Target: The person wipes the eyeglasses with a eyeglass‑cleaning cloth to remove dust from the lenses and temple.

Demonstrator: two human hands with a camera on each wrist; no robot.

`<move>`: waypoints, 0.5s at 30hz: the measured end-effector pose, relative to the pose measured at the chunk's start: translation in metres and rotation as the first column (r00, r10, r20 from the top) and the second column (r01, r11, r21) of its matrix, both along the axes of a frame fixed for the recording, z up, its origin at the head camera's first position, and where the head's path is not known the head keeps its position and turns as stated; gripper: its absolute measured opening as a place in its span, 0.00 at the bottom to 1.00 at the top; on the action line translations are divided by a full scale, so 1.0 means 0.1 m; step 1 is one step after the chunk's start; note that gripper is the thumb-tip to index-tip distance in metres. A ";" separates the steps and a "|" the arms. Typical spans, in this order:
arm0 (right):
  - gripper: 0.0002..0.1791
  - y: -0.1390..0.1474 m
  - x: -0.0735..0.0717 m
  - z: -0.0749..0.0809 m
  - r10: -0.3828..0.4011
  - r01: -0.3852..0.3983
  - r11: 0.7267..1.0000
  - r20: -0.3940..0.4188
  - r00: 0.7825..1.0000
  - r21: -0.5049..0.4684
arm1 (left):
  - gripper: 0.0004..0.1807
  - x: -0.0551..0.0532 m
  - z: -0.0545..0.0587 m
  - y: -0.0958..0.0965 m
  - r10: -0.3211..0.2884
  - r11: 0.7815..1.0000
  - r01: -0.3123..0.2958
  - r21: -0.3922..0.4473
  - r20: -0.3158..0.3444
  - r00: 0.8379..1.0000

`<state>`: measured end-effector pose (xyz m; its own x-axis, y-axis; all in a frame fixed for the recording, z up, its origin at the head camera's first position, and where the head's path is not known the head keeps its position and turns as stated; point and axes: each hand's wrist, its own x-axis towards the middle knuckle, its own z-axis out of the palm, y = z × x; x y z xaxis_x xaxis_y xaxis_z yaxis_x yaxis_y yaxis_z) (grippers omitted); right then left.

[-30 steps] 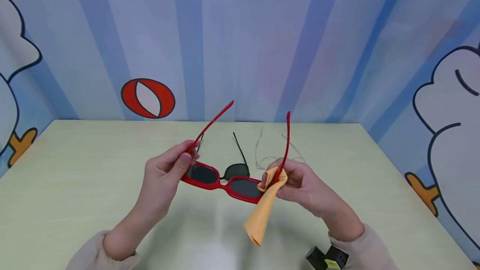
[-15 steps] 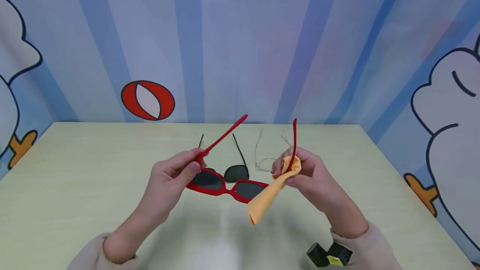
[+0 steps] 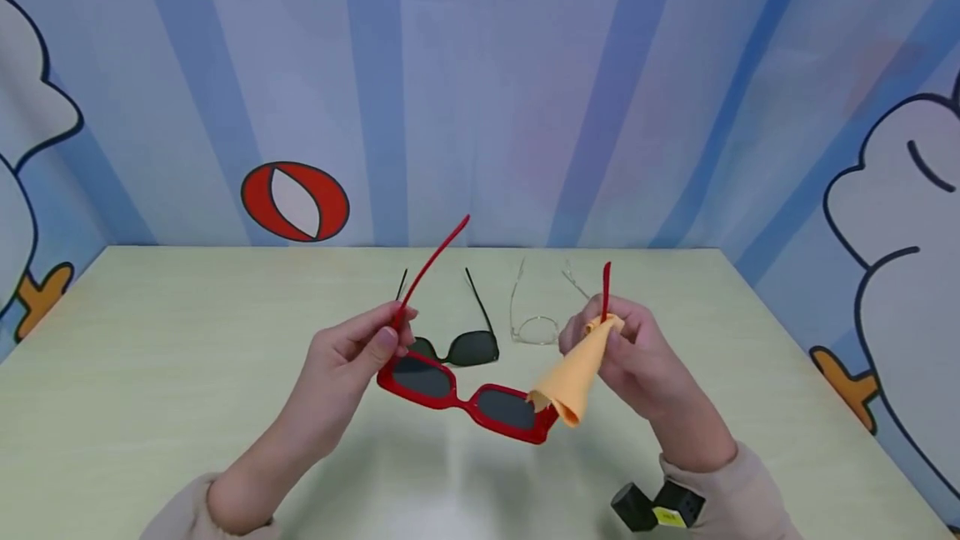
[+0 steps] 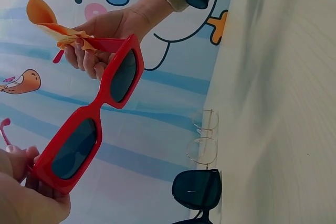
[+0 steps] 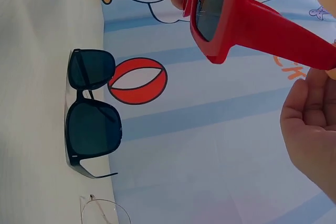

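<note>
Red sunglasses (image 3: 506, 411) with dark lenses are held up above the table, both temples unfolded and pointing away. My left hand (image 3: 337, 382) pinches them near the left hinge, thumb in front. With my right hand (image 3: 637, 357) I grip a yellow-orange cloth (image 3: 573, 377) wrapped about the right temple. The cloth's loose end hangs over the frame's right corner in the head view. In the left wrist view, the cloth (image 4: 65, 34) is bunched farther along the temple, away from the lenses of the sunglasses (image 4: 76, 153). The right wrist view cuts off most of the cloth.
Behind the red pair, black sunglasses (image 3: 474, 347) stand unfolded on the pale table (image 3: 187, 340). Thin wire-rimmed glasses (image 3: 536, 330) lie to their right, partly behind my right hand. A blue striped backdrop (image 3: 480, 107) rises at the back. A small black device (image 3: 678, 505) sits on my right wrist.
My right hand and the cloth have slid outward along the right temple, toward its tip. The front of the red sunglasses has tilted lower on the right.
</note>
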<state>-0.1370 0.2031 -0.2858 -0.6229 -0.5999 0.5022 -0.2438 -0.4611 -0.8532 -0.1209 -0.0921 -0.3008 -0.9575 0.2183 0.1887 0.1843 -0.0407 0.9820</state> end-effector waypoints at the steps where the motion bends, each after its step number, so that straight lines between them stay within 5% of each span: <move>1: 0.11 0.00 -0.01 0.00 0.016 -0.016 1.000 -0.011 1.000 -0.019 | 0.17 0.00 0.00 0.00 0.001 1.000 -0.001 -0.003 -0.001 1.000; 8: 0.13 0.05 -0.06 0.07 0.087 -0.085 0.982 0.007 0.996 -0.171 | 0.17 0.01 -0.02 -0.01 -0.004 1.000 0.004 -0.022 -0.005 1.000; 15: 0.14 0.11 -0.05 0.12 0.118 -0.039 0.940 0.214 0.970 -0.340 | 0.19 0.01 -0.03 0.03 -0.012 1.000 0.010 0.023 0.068 0.998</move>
